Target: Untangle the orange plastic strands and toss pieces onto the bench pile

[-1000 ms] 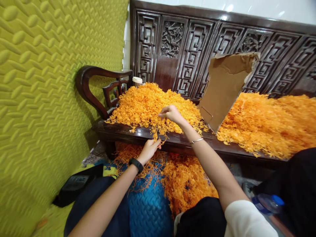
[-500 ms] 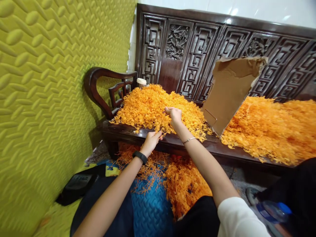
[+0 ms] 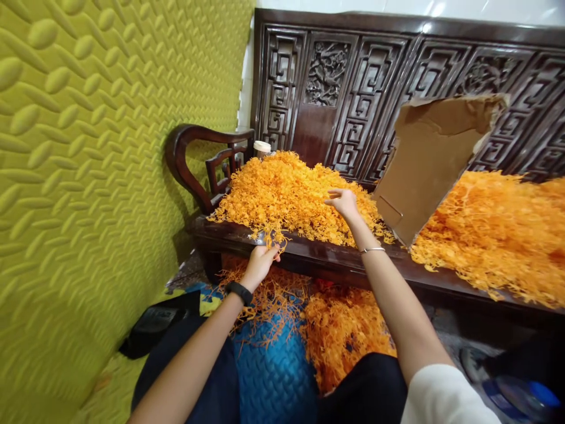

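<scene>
Working at a long bench (image 3: 309, 250) of dark carved wood, beside yellow foam matting (image 3: 110, 147) along the wall at left. Facing masses of orange, coral-like branching strands: on the seat, a broad right-hand heap (image 3: 481, 235) and a smaller left-hand heap (image 3: 282, 182); below, a thick floor pile (image 3: 344, 330), next to a blue foam mat (image 3: 265, 388) with looser strands across its far part. Dividing the two heaps with a torn-edged cardboard sheet (image 3: 432, 153), tilted on the seat. Holding the right hand (image 3: 345, 203) at the left-hand heap, fingers loosely parted, nothing visible between them; cannot tell whether brushing the strands or hanging just above. Holding the left hand (image 3: 258, 265) lower, by the front edge of the seat, pinching a small clump (image 3: 271, 235) of similar strands between thumb and fingers, loose tips pointing up toward the heap. Probably handling best by pinching the clump lightly near its lower end, leaving the upper branches free; by using the right fingertips rather than a full fist, given thin tips likely prone to snagging on neighbours; and by teasing gently instead of tugging, for fear of snapping a branch or dragging loose pieces over the edge.
</scene>
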